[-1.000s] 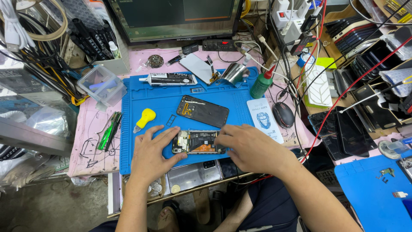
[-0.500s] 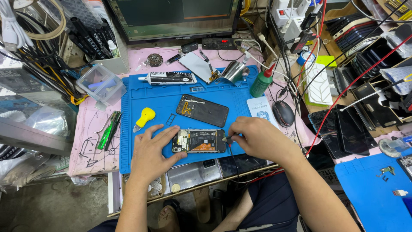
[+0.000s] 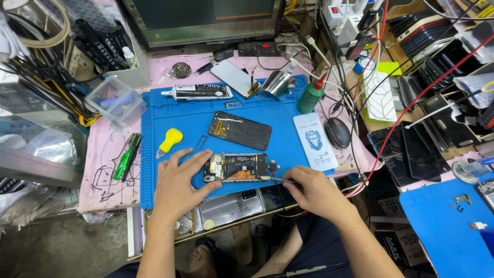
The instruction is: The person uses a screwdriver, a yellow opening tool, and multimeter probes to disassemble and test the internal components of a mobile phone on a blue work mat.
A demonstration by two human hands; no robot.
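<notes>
An opened phone [image 3: 237,167] with its circuit board exposed lies on the blue work mat [image 3: 180,121]. My left hand [image 3: 177,188] rests flat on the mat, its fingers touching the phone's left end. My right hand [image 3: 314,193] pinches thin tweezers [image 3: 277,179] whose tip reaches the phone's right end. Just behind the phone lies a dark back cover [image 3: 240,129], inner side up.
A yellow pry tool [image 3: 169,140], a glue tube [image 3: 198,92], a green bottle [image 3: 311,96], a white card [image 3: 314,141] and a mouse [image 3: 337,132] lie around the mat. A clear plastic box [image 3: 115,101] stands at left, several phones [image 3: 411,149] at right.
My right hand has drawn back from over the phone to its right side and now holds tweezers at its edge. The left hand has stayed put.
</notes>
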